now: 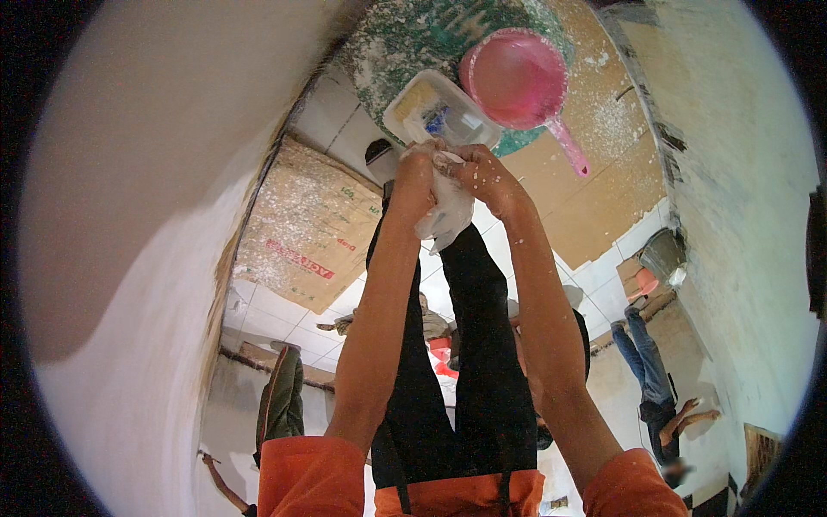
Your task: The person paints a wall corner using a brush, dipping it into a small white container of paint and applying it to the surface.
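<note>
Both my hands meet in front of me, above the near edge of a clear plastic tub. My left hand [419,168] and my right hand [482,175] are closed on a thin translucent plastic bag [448,215], whose lower part hangs down below my fingers. White powder or paste marks my right hand. The rectangular tub [479,131] has something pale and something blue inside. Just beyond it to the right stands a pink dipper [517,79] with its handle pointing toward me. What the bag contains, if anything, I cannot make out.
Flattened cardboard [297,228] dusted white lies on the tiles at left; more cardboard [594,189] lies at right. A green, white-spattered round surface [388,52] is under the tub. Walls rise on both sides. A dark bucket [663,254] stands right. Other people [650,379] are behind.
</note>
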A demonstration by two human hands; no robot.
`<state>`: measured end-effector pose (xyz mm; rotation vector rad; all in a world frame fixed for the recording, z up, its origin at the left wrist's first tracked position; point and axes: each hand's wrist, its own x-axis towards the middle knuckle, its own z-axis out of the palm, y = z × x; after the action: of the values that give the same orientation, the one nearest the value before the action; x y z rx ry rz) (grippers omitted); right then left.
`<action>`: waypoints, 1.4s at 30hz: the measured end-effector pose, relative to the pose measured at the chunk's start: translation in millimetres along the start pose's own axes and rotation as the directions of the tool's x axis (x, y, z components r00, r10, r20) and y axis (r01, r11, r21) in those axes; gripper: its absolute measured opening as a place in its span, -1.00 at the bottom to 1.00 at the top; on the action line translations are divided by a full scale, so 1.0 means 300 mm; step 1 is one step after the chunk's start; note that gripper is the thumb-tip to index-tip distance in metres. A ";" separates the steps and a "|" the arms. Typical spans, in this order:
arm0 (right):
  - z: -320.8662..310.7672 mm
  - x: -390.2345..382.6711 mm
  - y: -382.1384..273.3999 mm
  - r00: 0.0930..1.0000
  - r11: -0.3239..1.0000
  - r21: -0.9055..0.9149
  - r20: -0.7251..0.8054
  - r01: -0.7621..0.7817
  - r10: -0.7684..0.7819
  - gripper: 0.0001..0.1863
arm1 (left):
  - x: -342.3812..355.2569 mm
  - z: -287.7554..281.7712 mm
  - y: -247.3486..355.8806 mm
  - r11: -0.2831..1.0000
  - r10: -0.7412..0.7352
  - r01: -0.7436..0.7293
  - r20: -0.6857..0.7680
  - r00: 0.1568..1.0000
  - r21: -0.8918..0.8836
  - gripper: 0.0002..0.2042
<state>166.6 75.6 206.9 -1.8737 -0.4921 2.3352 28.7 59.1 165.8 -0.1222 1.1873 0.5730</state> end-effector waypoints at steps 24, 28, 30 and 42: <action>-0.057 0.126 0.211 0.964 0.816 0.562 0.113 0.138 -0.241 -0.62 | -0.022 -0.006 0.030 0.319 0.287 -0.359 0.272 0.919 0.877 -0.72; -0.047 0.180 0.274 0.715 0.727 0.003 0.180 0.686 -0.675 -0.68 | -0.002 -0.037 0.027 0.044 0.336 -0.432 0.394 0.856 0.901 -0.73; -0.011 0.141 0.228 0.690 0.663 -0.194 0.163 0.723 -0.705 -0.69 | -0.031 -0.012 0.057 0.771 0.114 -0.189 0.160 0.981 0.608 -0.73; 0.086 0.139 0.116 0.820 0.819 -0.290 -0.156 0.496 -0.551 -0.74 | -0.055 0.035 0.099 0.867 -0.005 -0.027 0.064 0.998 0.497 -0.69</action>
<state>136.0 50.0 162.0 -1.7669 -1.1373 1.7278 19.0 82.5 190.8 0.3443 1.2394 0.2608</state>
